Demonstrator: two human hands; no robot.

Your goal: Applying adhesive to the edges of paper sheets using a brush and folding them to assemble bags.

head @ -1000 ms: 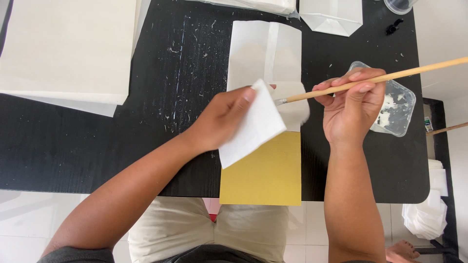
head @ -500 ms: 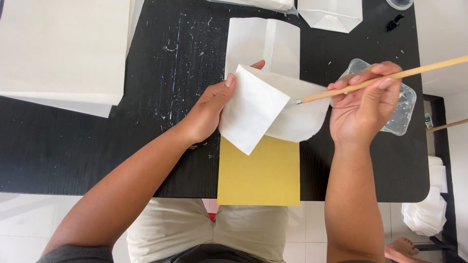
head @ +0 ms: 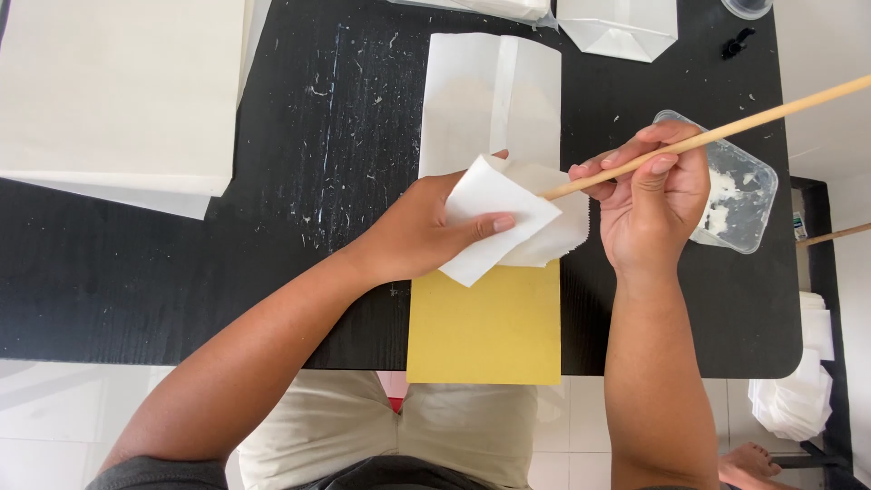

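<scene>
Left hand pinching folded white paper while the right hand brings a stick tip against it.

Since half a second ago the left hand (head: 426, 231) has shifted the folded white paper (head: 508, 222) lower, so its thumb now lies across the top flap, fingers closed beneath; the paper sits at 3 o'clock from that palm, over the upper edge of the yellow card (head: 485, 327). The right hand (head: 658, 204) is closed around a wooden stick (head: 726, 132), which runs off toward 2 o'clock; its tip touches the paper's right part, at 9 o'clock from the right hand. A clear plastic tray (head: 739, 195) with white paste lies on the black table (head: 181, 281) just behind that hand.
</scene>
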